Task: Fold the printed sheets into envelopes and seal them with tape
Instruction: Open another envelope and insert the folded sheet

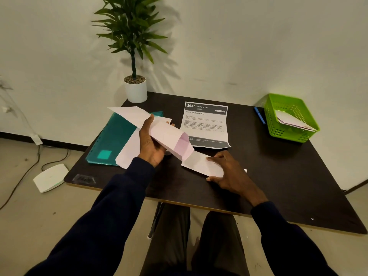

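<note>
left hand point(151, 143) curled round the envelope point(169, 137), held tilted above the table point(278, 176) | right hand point(229, 172) pinches the folded sheet point(203, 165) across its edges, its far end at the envelope's open mouth | printed sheet point(206, 124) flat just behind | green basket point(278, 134) far right, holding papers

Printed sheet point(205, 126) body text: too small to read. Teal folder point(111, 140): right part under white paper point(127, 153).

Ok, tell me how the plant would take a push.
Likely top-heavy: the plant towers over its narrow pot, so a high push may tip it. Its pebbles hint at some ballast. It stands at the table edge, so it could fall.
</note>
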